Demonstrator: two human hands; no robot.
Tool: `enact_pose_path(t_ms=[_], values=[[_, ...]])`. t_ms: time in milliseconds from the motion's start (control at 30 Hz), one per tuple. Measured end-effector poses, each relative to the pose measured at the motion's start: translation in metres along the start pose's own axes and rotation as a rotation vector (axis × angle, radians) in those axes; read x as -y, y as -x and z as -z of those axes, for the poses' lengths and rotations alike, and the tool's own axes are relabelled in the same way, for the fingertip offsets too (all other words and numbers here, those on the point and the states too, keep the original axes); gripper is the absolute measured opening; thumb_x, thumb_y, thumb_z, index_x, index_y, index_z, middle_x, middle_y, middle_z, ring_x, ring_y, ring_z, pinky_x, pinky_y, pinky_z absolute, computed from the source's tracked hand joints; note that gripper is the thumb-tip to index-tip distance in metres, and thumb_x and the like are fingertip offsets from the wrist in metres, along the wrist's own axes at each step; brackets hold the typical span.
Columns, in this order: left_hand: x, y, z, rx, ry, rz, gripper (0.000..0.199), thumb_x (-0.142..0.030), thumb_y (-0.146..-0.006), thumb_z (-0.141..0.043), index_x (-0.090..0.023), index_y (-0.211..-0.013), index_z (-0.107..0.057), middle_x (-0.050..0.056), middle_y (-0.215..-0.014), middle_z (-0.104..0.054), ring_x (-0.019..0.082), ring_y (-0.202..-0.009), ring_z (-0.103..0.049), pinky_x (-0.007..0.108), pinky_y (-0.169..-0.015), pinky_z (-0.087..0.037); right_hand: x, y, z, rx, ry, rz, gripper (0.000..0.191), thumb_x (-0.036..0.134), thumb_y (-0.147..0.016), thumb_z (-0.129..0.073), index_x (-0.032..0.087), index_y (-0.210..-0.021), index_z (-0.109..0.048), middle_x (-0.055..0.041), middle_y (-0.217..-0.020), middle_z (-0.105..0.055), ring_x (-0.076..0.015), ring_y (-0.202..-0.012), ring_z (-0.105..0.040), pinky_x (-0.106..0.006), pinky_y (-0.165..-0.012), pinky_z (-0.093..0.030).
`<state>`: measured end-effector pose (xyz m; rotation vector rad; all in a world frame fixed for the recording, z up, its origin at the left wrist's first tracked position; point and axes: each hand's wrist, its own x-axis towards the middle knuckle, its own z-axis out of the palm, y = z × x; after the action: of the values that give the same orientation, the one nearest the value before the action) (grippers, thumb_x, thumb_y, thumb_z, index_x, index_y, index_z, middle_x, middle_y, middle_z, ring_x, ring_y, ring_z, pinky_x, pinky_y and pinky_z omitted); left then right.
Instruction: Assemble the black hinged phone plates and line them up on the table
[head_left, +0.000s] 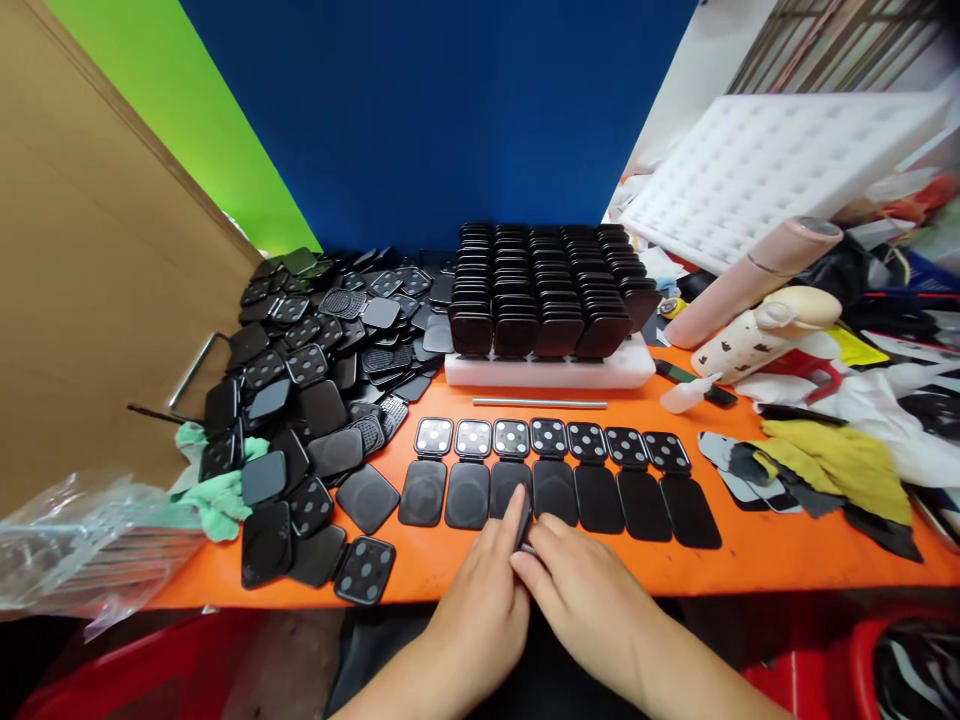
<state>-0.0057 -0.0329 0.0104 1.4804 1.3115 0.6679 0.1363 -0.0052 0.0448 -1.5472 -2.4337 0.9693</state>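
Between my left hand (489,580) and my right hand (574,575) is a small black flat piece (523,530), held on edge and mostly covered by fingers. My left index finger lies stretched along it, while my right thumb and fingers pinch its near side, where a ridged bit shows. Just beyond the hands runs a row of several opened black hinged plates (555,490). Their smaller far halves (549,438) carry grey dots; the larger near halves are plain, some with a faint round mark. My fingertips overlap the middle plates of this row.
A heap of loose black plates (322,405) covers the left of the orange table (465,575). Black plates (547,290) stand packed in a white foam block (551,372), behind a metal rod (540,403). Rightward lie a pink flask (754,280), cloths (832,460) and gloves. Plastic bag (90,550) at left.
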Motion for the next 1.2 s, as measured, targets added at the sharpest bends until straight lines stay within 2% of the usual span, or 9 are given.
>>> enact_pose_path(t_ms=[200, 400, 500, 600, 700, 800, 867, 967, 1200], values=[[0.001, 0.001, -0.001, 0.005, -0.02, 0.002, 0.059, -0.019, -0.09, -0.039, -0.019, -0.144, -0.016, 0.014, -0.142, -0.039, 0.026, -0.127, -0.04, 0.044, -0.106, -0.032, -0.001, -0.002, -0.001, -0.052, -0.149, -0.068, 0.022, 0.029, -0.086, -0.047, 0.02, -0.066, -0.051, 0.0019, -0.069, -0.054, -0.0133, -0.062, -0.051, -0.025, -0.056, -0.035], [0.002, 0.001, -0.001, 0.066, 0.084, 0.015, 0.064, -0.015, -0.086, -0.043, -0.021, -0.144, -0.018, 0.012, -0.139, -0.044, 0.026, -0.123, -0.045, 0.044, -0.104, -0.035, -0.007, -0.001, -0.009, -0.088, -0.361, -0.055, 0.026, 0.029, -0.085, -0.048, 0.019, -0.061, -0.049, 0.0028, -0.065, -0.05, -0.0124, -0.061, -0.047, -0.024, -0.058, -0.036], [0.002, 0.0, -0.001, 0.088, 0.223, 0.061, 0.075, -0.006, -0.078, -0.044, -0.023, -0.145, -0.013, 0.009, -0.138, -0.045, 0.024, -0.125, -0.043, 0.043, -0.106, -0.031, -0.008, -0.003, -0.008, -0.054, -0.626, -0.051, 0.028, 0.035, -0.089, -0.043, 0.02, -0.067, -0.05, 0.002, -0.067, -0.051, -0.0132, -0.063, -0.051, -0.024, -0.058, -0.039], [0.002, 0.001, 0.0, 0.112, 0.286, 0.118, 0.083, 0.0, -0.073, -0.042, -0.024, -0.145, -0.01, 0.008, -0.134, -0.048, 0.022, -0.118, -0.049, 0.04, -0.102, -0.035, -0.01, -0.005, -0.005, -0.03, -0.855, -0.111, 0.033, 0.041, -0.092, -0.033, 0.02, -0.071, -0.048, 0.0027, -0.063, -0.049, -0.0131, -0.058, -0.052, -0.024, -0.055, -0.042], [0.002, 0.004, 0.003, 0.127, 0.147, 0.101, 0.081, 0.002, -0.073, -0.039, -0.026, -0.145, -0.015, 0.007, -0.123, -0.057, 0.02, -0.102, -0.057, 0.038, -0.095, -0.041, -0.013, -0.006, 0.001, -0.123, -0.661, -0.094, 0.035, 0.038, -0.094, -0.031, 0.02, -0.068, -0.048, 0.0007, -0.067, -0.053, -0.0144, -0.064, -0.053, -0.026, -0.06, -0.042], [0.002, 0.008, 0.007, 0.099, -0.071, -0.009, 0.079, 0.001, -0.074, -0.039, -0.03, -0.144, -0.018, 0.007, -0.123, -0.057, 0.022, -0.104, -0.056, 0.04, -0.095, -0.042, -0.016, -0.004, 0.006, -0.086, -0.419, -0.044, 0.031, 0.03, -0.094, -0.033, 0.02, -0.074, -0.054, -0.0023, -0.077, -0.06, -0.0166, -0.074, -0.056, -0.028, -0.067, -0.042], [0.001, 0.01, 0.008, 0.079, -0.19, -0.064, 0.082, 0.002, -0.072, -0.04, -0.031, -0.144, -0.017, 0.007, -0.129, -0.053, 0.024, -0.11, -0.053, 0.041, -0.096, -0.041, -0.016, -0.002, 0.006, -0.019, -0.394, -0.026, 0.029, 0.025, -0.094, -0.033, 0.021, -0.078, -0.056, -0.0025, -0.081, -0.061, -0.0164, -0.076, -0.057, -0.028, -0.069, -0.044], [0.0, 0.011, 0.01, 0.093, -0.276, -0.073, 0.084, 0.002, -0.071, -0.039, -0.032, -0.144, -0.016, 0.008, -0.131, -0.051, 0.026, -0.111, -0.053, 0.042, -0.095, -0.043, -0.015, 0.0, 0.004, -0.012, -0.442, -0.03, 0.029, 0.025, -0.094, -0.032, 0.022, -0.081, -0.057, -0.0018, -0.085, -0.061, -0.0156, -0.079, -0.057, -0.027, -0.072, -0.044], [0.002, 0.008, 0.009, 0.104, -0.258, -0.066, 0.072, -0.004, -0.08, -0.036, -0.029, -0.144, -0.017, 0.009, -0.127, -0.054, 0.024, -0.111, -0.054, 0.041, -0.096, -0.044, -0.01, 0.002, 0.007, 0.042, -0.409, -0.055, 0.013, 0.028, -0.088, -0.046, 0.021, -0.084, -0.056, -0.0019, -0.087, -0.06, -0.0171, -0.081, -0.057, -0.028, -0.071, -0.043]])
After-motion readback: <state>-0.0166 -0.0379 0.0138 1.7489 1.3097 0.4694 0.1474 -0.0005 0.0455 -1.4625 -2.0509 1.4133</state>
